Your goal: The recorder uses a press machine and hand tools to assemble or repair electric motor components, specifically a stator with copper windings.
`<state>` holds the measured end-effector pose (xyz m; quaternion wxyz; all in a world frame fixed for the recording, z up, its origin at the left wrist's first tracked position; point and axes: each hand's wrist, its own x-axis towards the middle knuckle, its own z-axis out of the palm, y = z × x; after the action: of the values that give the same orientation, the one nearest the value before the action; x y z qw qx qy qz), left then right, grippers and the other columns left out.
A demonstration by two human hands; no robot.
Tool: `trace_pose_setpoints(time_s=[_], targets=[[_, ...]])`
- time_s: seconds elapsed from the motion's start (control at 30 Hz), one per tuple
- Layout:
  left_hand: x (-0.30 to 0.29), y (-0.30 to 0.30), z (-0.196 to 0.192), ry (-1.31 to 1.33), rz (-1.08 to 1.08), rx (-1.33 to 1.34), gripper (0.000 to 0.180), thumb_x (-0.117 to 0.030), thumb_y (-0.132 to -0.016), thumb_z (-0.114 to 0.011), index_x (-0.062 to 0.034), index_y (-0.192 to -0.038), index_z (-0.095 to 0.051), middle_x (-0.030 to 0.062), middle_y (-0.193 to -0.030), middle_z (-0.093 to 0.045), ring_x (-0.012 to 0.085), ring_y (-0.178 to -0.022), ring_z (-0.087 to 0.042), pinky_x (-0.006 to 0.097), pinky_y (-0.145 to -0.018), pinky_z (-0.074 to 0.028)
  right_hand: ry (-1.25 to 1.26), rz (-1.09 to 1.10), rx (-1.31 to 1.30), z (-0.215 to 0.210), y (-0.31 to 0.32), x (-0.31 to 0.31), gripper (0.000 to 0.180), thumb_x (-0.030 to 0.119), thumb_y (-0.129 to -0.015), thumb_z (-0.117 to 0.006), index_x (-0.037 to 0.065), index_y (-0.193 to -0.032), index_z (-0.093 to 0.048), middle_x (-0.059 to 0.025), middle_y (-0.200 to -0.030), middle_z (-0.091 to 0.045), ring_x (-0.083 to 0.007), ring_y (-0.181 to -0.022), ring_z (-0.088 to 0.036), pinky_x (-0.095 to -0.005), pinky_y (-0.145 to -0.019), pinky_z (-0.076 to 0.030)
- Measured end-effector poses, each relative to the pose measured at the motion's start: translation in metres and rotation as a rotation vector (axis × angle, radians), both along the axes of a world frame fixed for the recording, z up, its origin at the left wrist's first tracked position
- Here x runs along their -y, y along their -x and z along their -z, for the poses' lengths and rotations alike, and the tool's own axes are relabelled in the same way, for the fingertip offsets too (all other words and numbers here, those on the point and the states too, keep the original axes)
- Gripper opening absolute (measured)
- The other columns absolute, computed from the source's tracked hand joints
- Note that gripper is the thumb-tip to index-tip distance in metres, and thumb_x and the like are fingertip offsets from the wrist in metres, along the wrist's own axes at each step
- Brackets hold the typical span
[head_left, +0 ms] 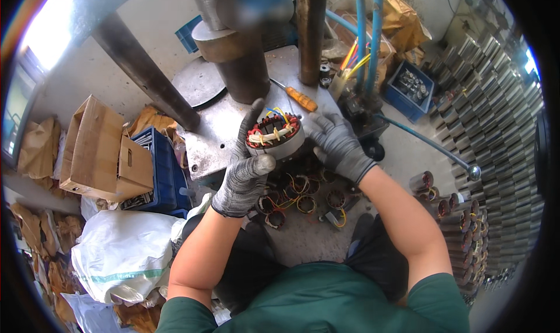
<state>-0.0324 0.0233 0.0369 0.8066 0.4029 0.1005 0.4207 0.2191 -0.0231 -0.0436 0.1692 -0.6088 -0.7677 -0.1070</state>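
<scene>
A motor stator (281,148), a grey metal ring with red-edged slots, white-bound windings and yellow and blue leads, is held just over the near edge of the press's metal table. My left hand (240,184), in a grey knit glove, cups it from the left, its fingers up along the side and the thumb near the front. At the stator's right is my right hand (341,149), gloved too, its fingers stretched out and the thumb apart. Whether its fingertips touch the ring I cannot tell. Behind the stator lies a screwdriver (301,98) with an orange handle.
A thick steel cylinder (245,70) stands on the press table (207,149) between dark columns (309,35). Several wound stators (306,204) lie below. A lever with a ball end (473,172) reaches right, near stacked metal cores (496,128). Left are a blue crate (166,169) and cardboard box (93,152).
</scene>
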Motion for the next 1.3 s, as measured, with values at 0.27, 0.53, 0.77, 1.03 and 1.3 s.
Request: trace_pose_setpoints(time_s=[0.27,0.53,0.77,1.03,1.3], targets=[[0.011,0.010,-0.005,-0.062,0.057,-0.029,0.111,-0.016,-0.060,-0.104,-0.0117,-0.153,-0.044,0.0143,-0.142,-0.062,0.0290,-0.132,-0.062,0.046,-0.116,-0.049,-0.046,-0.095,-0.257,0.047,0.001,-0.023,0.040,0.020,-0.080,-0.078,0.014,-0.119,-0.075,-0.0089,-0.133,-0.069,-0.0354,-0.125,-0.059,-0.0477,-0.107,-0.049],[0.009,0.024,0.016,-0.374,0.027,-0.276,0.100,0.003,-0.061,-0.099,-0.0123,-0.145,-0.047,0.0100,-0.146,-0.058,0.0265,-0.140,-0.055,0.046,-0.116,-0.050,-0.081,-0.252,-0.558,0.058,0.007,-0.031,0.025,0.010,-0.086,-0.072,0.006,-0.111,-0.075,-0.0119,-0.116,-0.074,-0.0350,-0.106,-0.069,-0.0459,-0.092,-0.057],[0.012,0.022,0.022,-0.469,-0.035,-0.311,0.083,-0.004,-0.068,-0.098,-0.0101,-0.138,-0.054,0.0071,-0.141,-0.057,0.0195,-0.133,-0.056,0.038,-0.115,-0.047,-0.357,-0.056,-0.856,-0.046,0.027,-0.008,0.014,0.005,-0.101,-0.066,0.005,-0.115,-0.071,-0.0109,-0.093,-0.073,-0.0216,-0.080,-0.074,-0.0332,-0.075,-0.057],[0.018,0.011,0.029,-0.470,-0.153,-0.213,0.125,-0.003,-0.065,-0.100,-0.0186,-0.165,-0.025,0.0091,-0.154,-0.048,0.0268,-0.144,-0.051,0.045,-0.119,-0.047,-0.203,0.053,-0.883,-0.017,0.013,-0.023,0.011,0.007,-0.095,-0.074,0.001,-0.102,-0.069,-0.0126,-0.087,-0.071,-0.0200,-0.077,-0.071,-0.0318,-0.073,-0.056],[0.020,0.014,0.019,-0.451,-0.103,-0.322,0.125,-0.003,-0.061,-0.099,-0.0095,-0.163,-0.027,0.0104,-0.155,-0.047,0.0248,-0.144,-0.048,0.042,-0.122,-0.041,0.043,0.141,-1.205,-0.060,0.019,0.009,0.016,0.014,-0.103,-0.066,0.000,-0.096,-0.071,-0.0073,-0.089,-0.073,-0.0162,-0.080,-0.072,-0.0316,-0.073,-0.056]])
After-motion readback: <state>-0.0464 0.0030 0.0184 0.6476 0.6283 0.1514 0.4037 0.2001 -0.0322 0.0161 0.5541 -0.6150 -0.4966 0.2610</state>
